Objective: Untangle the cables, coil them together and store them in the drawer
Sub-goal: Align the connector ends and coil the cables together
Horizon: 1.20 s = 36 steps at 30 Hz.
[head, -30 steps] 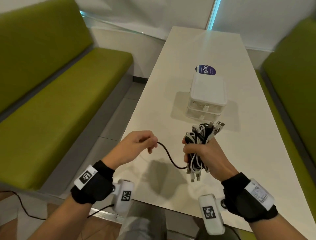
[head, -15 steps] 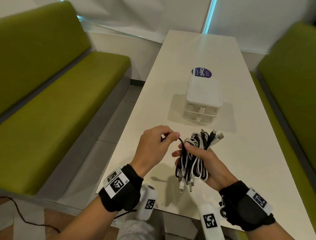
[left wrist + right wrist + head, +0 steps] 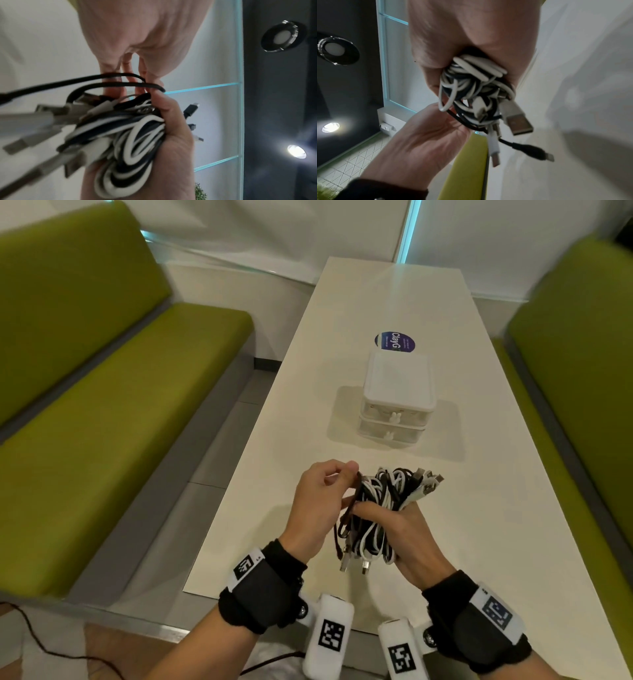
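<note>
My right hand (image 3: 394,522) grips a coiled bundle of black and white cables (image 3: 380,501) above the near end of the white table (image 3: 274,508); USB plugs stick out of the bundle's top and bottom. My left hand (image 3: 329,491) pinches a loose black cable (image 3: 352,508) against the bundle's left side. In the left wrist view the black cable (image 3: 120,81) loops over the fingers beside the bundle (image 3: 128,135). The right wrist view shows the bundle (image 3: 476,88) in the fist with plugs hanging. A small white two-drawer box (image 3: 397,398) stands beyond, both drawers closed.
A round blue sticker (image 3: 395,341) lies on the table behind the drawer box. Green benches (image 3: 102,422) flank the table on both sides, the right one (image 3: 582,371) close to its edge. A black wire (image 3: 51,648) trails on the floor at the lower left.
My left hand has moved right from a stretched-out position to the bundle, bringing the black cable's loose length against the coil. The right hand kept its grip.
</note>
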Each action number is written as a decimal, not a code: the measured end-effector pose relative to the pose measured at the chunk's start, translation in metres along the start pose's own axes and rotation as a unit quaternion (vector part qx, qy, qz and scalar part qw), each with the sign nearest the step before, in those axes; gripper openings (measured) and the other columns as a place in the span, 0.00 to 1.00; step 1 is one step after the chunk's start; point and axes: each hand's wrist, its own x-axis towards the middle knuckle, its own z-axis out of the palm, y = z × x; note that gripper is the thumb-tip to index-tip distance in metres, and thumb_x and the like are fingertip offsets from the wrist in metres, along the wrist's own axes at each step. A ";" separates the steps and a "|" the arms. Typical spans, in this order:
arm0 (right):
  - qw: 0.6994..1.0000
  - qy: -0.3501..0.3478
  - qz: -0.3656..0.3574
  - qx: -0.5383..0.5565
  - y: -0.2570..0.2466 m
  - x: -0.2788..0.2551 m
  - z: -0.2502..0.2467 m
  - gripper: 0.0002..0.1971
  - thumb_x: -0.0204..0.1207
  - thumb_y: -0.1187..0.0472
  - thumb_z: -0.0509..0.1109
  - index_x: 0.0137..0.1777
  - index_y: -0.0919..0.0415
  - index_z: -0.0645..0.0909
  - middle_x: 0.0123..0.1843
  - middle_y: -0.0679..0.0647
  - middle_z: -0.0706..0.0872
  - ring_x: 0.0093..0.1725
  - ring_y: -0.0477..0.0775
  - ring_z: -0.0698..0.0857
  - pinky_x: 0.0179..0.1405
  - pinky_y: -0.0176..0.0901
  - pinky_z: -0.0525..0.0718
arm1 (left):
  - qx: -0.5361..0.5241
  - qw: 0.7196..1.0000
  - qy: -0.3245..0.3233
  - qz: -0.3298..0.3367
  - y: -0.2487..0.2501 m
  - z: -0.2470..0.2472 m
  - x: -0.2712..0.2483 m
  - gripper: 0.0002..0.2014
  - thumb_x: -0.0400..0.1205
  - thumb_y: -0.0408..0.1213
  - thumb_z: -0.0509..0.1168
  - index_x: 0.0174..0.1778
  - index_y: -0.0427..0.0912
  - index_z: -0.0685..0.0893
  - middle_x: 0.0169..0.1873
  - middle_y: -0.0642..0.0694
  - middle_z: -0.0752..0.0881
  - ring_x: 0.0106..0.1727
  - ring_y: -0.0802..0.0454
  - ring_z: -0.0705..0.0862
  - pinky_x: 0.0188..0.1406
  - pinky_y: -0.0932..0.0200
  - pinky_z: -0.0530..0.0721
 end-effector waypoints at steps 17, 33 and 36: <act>0.990 0.031 -0.037 -0.129 -0.007 0.017 0.009 0.13 0.68 0.74 0.74 0.50 0.58 0.87 0.45 0.58 0.92 0.48 0.56 0.91 0.52 0.57 0.88 | -0.161 0.971 0.022 -0.176 0.009 0.015 0.019 0.17 0.81 0.41 0.71 0.62 0.43 0.76 0.64 0.38 0.83 0.55 0.48 0.87 0.44 0.59 0.86; 0.987 0.078 0.061 0.128 -0.002 0.013 0.001 0.08 0.77 0.63 0.72 0.53 0.66 0.86 0.47 0.58 0.90 0.51 0.56 0.90 0.40 0.50 0.87 | 0.265 0.909 -0.320 -0.012 0.014 -0.006 0.015 0.33 0.68 0.44 0.82 0.69 0.57 0.78 0.61 0.56 0.86 0.62 0.60 0.84 0.64 0.54 0.83; 0.988 0.073 0.053 0.129 -0.007 0.011 -0.001 0.16 0.69 0.55 0.75 0.53 0.63 0.87 0.45 0.55 0.92 0.45 0.51 0.91 0.31 0.42 0.85 | 0.301 0.917 -0.260 0.005 0.010 0.001 0.015 0.23 0.65 0.42 0.77 0.56 0.54 0.84 0.46 0.53 0.91 0.48 0.58 0.89 0.50 0.51 0.88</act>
